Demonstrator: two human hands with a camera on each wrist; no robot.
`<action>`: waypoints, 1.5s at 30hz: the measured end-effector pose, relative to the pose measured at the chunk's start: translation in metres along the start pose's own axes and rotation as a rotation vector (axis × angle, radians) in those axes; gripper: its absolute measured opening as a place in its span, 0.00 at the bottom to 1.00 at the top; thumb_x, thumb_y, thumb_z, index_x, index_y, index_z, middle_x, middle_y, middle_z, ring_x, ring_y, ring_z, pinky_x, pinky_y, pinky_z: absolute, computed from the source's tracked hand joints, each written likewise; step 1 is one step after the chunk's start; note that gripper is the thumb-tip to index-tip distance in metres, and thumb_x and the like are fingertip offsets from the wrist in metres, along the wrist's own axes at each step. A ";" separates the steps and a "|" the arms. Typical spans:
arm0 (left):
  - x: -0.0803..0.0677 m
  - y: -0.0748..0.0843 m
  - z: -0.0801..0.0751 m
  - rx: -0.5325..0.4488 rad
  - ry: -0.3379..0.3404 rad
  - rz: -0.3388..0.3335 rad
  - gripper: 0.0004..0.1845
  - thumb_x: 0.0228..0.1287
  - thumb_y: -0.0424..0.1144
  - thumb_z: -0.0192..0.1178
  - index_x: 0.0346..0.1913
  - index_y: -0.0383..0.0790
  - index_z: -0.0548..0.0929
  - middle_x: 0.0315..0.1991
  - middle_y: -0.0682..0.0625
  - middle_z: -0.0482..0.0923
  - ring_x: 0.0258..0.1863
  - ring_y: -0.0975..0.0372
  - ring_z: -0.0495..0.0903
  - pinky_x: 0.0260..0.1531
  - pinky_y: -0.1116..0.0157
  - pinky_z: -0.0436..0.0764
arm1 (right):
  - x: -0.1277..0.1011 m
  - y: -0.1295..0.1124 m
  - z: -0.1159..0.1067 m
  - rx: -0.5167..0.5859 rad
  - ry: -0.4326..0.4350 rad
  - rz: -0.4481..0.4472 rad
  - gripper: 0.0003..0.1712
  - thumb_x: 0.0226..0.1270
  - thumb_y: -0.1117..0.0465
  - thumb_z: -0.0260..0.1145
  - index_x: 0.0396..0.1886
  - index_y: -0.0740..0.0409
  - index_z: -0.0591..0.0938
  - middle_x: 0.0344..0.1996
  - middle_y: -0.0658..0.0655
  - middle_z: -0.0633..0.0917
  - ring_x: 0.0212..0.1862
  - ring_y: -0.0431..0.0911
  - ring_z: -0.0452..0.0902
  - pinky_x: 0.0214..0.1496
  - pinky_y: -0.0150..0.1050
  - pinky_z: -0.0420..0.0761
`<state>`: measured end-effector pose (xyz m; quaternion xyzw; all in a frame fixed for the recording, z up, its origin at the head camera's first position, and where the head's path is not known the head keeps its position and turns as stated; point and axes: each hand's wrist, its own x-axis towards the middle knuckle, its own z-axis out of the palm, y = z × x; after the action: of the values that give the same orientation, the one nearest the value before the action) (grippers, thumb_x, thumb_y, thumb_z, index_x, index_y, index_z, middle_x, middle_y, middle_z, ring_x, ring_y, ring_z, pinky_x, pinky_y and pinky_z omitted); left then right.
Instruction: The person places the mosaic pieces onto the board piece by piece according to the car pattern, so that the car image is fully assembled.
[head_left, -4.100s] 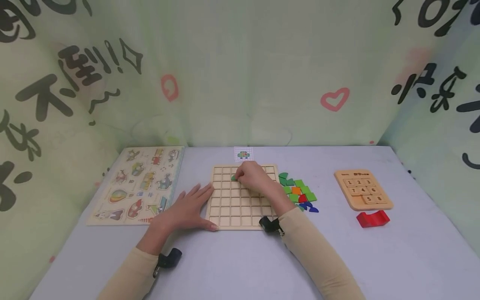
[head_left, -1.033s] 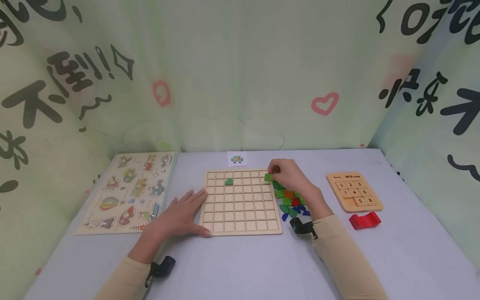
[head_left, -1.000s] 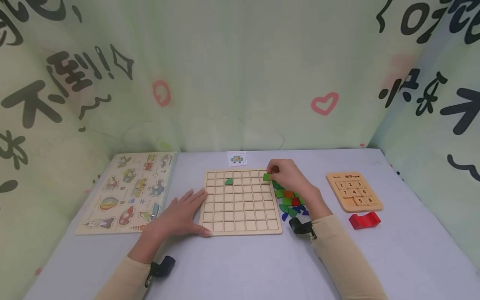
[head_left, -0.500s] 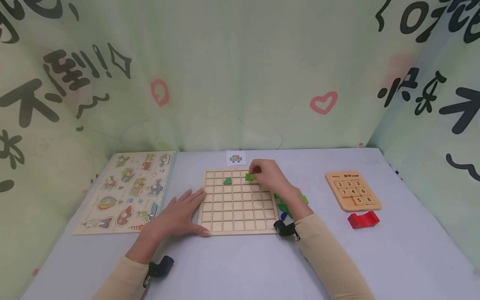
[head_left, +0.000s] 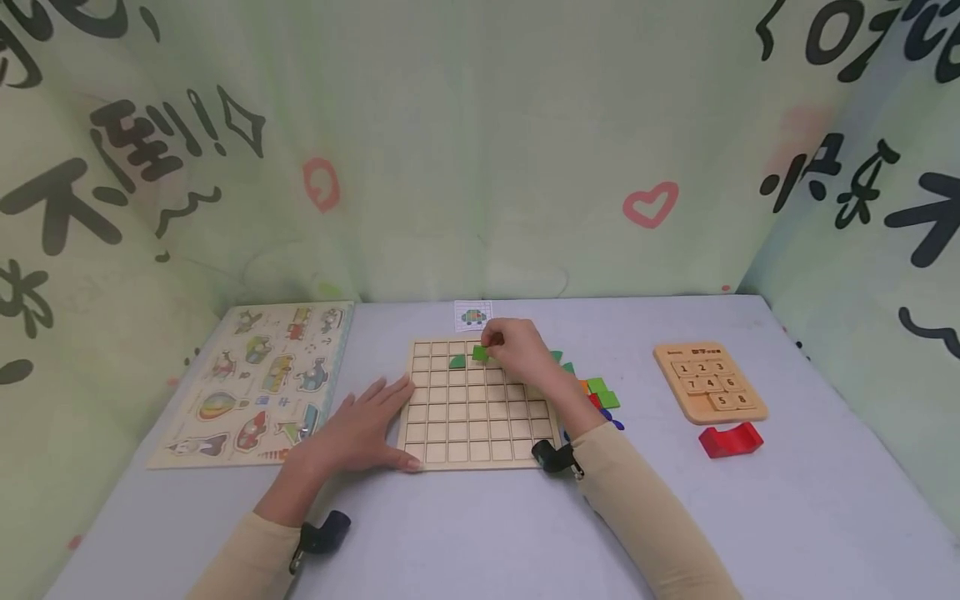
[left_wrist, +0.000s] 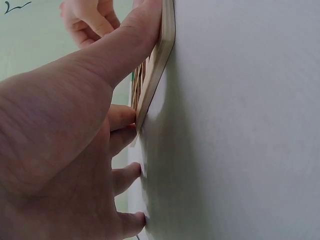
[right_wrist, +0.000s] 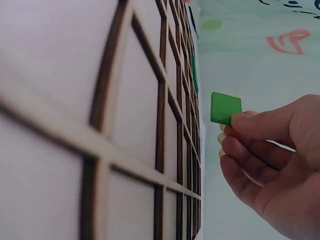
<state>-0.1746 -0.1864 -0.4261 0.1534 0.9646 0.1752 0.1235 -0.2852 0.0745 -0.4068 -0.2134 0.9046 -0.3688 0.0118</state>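
My right hand (head_left: 521, 352) pinches a light green square tile (right_wrist: 226, 107) between thumb and fingers. In the right wrist view the tile is held apart from the wooden grid board (head_left: 457, 433). From the head view it overlaps the board's upper rows, just right of a dark green quarter-round piece (head_left: 457, 362) lying in a cell. My left hand (head_left: 360, 429) is spread at the board's left edge, its thumb at the front corner. The left wrist view shows the thumb and fingertips against the board's side, with other fingers on the table.
Loose coloured pieces (head_left: 609, 400) lie right of the board, partly hidden by my right arm. A small pattern card (head_left: 473, 316) sits behind it. A picture puzzle board (head_left: 262, 383) is at left; a number puzzle (head_left: 711, 383) and a red curved block (head_left: 731, 441) are at right.
My right hand has placed the dark green piece, picked up the light green tile from the pile and carried it left over the board. The left hand stays at the board's edge.
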 end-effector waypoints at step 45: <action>-0.001 0.002 -0.001 -0.001 0.011 0.021 0.64 0.42 0.69 0.72 0.79 0.42 0.55 0.81 0.49 0.51 0.80 0.42 0.47 0.72 0.31 0.50 | -0.012 0.005 -0.027 -0.146 -0.216 0.116 0.14 0.67 0.68 0.61 0.49 0.60 0.87 0.48 0.59 0.88 0.48 0.49 0.82 0.51 0.43 0.84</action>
<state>-0.1733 -0.1858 -0.4244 0.1623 0.9636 0.1776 0.1167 -0.2809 0.1001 -0.3924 -0.1996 0.9332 -0.2758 0.1150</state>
